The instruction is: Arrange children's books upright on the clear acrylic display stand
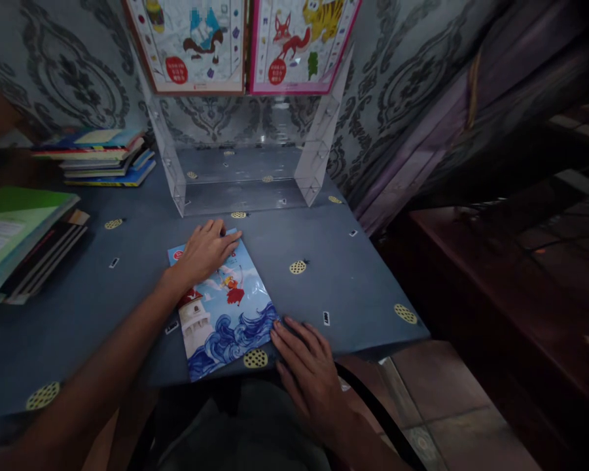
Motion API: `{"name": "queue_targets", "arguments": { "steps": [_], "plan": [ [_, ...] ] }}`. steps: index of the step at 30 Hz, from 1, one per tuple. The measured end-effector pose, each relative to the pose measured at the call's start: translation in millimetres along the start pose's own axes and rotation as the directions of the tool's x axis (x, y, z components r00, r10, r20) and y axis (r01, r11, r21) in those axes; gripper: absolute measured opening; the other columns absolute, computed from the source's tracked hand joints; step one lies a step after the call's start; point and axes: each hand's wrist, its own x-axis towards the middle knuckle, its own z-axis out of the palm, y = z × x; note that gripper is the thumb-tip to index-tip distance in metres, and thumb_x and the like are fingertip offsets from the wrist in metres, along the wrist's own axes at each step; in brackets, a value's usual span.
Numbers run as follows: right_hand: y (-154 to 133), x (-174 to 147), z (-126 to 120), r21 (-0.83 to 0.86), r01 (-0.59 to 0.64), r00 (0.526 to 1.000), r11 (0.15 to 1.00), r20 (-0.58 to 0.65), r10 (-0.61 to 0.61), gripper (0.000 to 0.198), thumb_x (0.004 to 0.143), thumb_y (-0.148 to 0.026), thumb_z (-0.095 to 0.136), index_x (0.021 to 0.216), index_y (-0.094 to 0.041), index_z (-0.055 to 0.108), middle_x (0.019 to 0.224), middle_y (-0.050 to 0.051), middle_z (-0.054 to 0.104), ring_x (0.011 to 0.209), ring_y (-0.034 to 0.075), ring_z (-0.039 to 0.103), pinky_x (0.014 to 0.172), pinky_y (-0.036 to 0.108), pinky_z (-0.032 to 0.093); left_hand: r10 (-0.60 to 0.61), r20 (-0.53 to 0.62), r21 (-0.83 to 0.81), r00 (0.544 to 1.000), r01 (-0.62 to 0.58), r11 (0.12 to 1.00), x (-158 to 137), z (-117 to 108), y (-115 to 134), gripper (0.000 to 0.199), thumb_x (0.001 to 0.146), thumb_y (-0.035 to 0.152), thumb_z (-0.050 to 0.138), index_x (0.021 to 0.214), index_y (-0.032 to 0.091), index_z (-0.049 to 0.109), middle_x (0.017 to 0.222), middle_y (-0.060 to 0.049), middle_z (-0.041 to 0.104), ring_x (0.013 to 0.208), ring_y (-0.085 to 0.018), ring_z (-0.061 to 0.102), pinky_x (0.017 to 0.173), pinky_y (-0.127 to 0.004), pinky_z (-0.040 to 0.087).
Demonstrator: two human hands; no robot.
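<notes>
A thin blue picture book (235, 297) lies flat near the table's front edge, its cover showing waves, a white tower and a small red figure. Across the book's top part rests my left hand (206, 252), palm down with fingers stretched, hiding some of the cover's upper area. My right hand (311, 363) is at the book's lower right corner, fingertips touching its edge and the fingers extended. Neither hand grips the book.
Behind the book stands a clear acrylic rack (240, 196) holding two picture books (294, 52) at its top. Stacked books (108, 157) and a pile with a green cover (24, 229) sit at left. The patterned tablecloth (353, 281) ends at right above a tiled floor (436, 386).
</notes>
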Motion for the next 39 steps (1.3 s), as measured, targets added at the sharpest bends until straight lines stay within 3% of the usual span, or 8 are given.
{"name": "queue_targets", "arguments": {
  "steps": [6,9,15,25,28,31,35,39],
  "plan": [
    [6,24,-11,0.091,0.011,1.0,0.996,0.012,-0.012,0.029,0.101,-0.018,0.051,0.126,-0.017,0.064,0.115,0.01,0.074,0.106,0.026,0.063,0.09,0.047,0.054,0.022,-0.044,-0.144,0.999,-0.028,0.989,5,11,-18,0.041,0.105,0.042,0.039,0.127,0.027,0.07,0.101,-0.007,0.054,0.094,-0.021,0.048,0.086,-0.036,0.042],
    [14,54,-8,0.123,0.071,0.992,0.99,0.1,-0.083,0.023,0.101,-0.022,0.051,0.117,-0.017,0.068,0.106,0.01,0.072,0.096,0.024,0.061,0.082,0.042,0.055,0.032,-0.053,-0.226,0.998,-0.043,0.973,5,16,-26,0.043,0.105,0.042,0.037,0.126,0.025,0.071,0.103,-0.007,0.055,0.095,-0.021,0.049,0.089,-0.037,0.044],
    [40,121,25,-0.013,0.136,0.96,0.991,0.247,-0.129,0.034,0.102,-0.025,0.05,0.132,-0.016,0.062,0.11,0.013,0.064,0.099,0.027,0.055,0.085,0.044,0.052,0.003,-0.045,-0.357,0.999,-0.019,0.934,3,13,-30,0.044,0.104,0.039,0.037,0.121,0.018,0.072,0.103,-0.009,0.057,0.097,-0.022,0.053,0.09,-0.038,0.045],
    [91,192,68,0.001,-0.013,0.961,1.0,0.276,0.012,0.041,0.105,-0.031,0.041,0.139,-0.019,0.061,0.115,0.013,0.058,0.104,0.026,0.05,0.092,0.042,0.044,-0.115,-0.1,-0.481,0.988,0.053,0.875,1,9,-29,0.045,0.104,0.035,0.033,0.121,0.015,0.069,0.097,-0.007,0.063,0.095,-0.02,0.06,0.091,-0.035,0.048],
    [94,193,70,0.016,-0.015,0.962,1.0,0.274,0.01,0.042,0.105,-0.031,0.039,0.141,-0.021,0.059,0.116,0.013,0.057,0.106,0.026,0.05,0.093,0.042,0.043,-0.113,-0.127,-0.416,0.985,0.051,0.908,-1,8,-26,0.043,0.104,0.032,0.033,0.123,0.014,0.067,0.101,-0.009,0.065,0.097,-0.021,0.06,0.094,-0.037,0.048],
    [94,191,71,0.034,-0.013,0.961,0.999,0.277,0.003,0.043,0.105,-0.029,0.039,0.143,-0.021,0.058,0.117,0.013,0.057,0.107,0.027,0.049,0.094,0.042,0.042,-0.085,-0.154,-0.211,0.984,0.051,0.976,-5,6,-13,0.04,0.103,0.031,0.037,0.127,0.013,0.064,0.11,-0.014,0.065,0.104,-0.026,0.059,0.093,-0.042,0.047],
    [98,191,75,0.043,-0.042,0.958,0.998,0.285,0.029,0.038,0.104,-0.027,0.04,0.133,-0.02,0.064,0.119,0.013,0.057,0.108,0.027,0.049,0.094,0.041,0.042,0.004,-0.191,0.001,0.981,-0.003,1.0,-13,2,20,0.041,0.101,0.027,0.043,0.137,0.012,0.054,0.127,-0.019,0.061,0.116,-0.032,0.055,0.096,-0.048,0.044],
    [103,193,80,0.067,-0.082,0.954,0.994,0.294,0.059,0.036,0.104,-0.029,0.044,0.133,-0.025,0.065,0.119,0.01,0.058,0.107,0.025,0.05,0.094,0.04,0.043,0.156,-0.15,0.031,0.976,-0.153,0.988,-27,0,63,0.048,0.099,0.03,0.05,0.144,0.013,0.044,0.138,-0.02,0.056,0.127,-0.033,0.051,0.108,-0.052,0.036]
  ]
}}
